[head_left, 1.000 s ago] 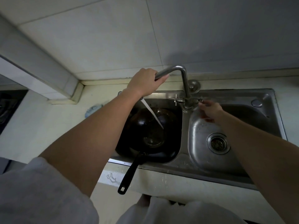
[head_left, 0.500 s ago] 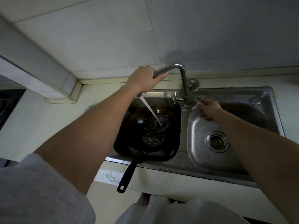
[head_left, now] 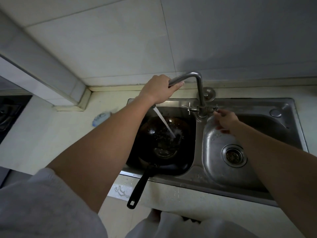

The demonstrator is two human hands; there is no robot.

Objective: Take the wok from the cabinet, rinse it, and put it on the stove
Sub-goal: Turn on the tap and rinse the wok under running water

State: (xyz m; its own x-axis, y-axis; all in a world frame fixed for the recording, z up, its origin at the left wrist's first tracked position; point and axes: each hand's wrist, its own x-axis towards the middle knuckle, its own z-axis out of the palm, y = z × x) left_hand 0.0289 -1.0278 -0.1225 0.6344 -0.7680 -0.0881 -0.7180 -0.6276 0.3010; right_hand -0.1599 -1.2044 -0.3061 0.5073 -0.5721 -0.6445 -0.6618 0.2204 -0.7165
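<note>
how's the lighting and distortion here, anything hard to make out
Head view: dim, flat light; the wok almost melts into its dark basin; the right basin catches soft glare; the wide lens skews the sink rim; the water stream looks crisp.

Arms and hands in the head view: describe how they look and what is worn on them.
The left forearm and right forearm are bare. The left hand and right hand show no gloves, and no watch is visible at either wrist. A loose light grey short sleeve covers the left upper arm. The right arm is bare as far as the frame shows.
</note>
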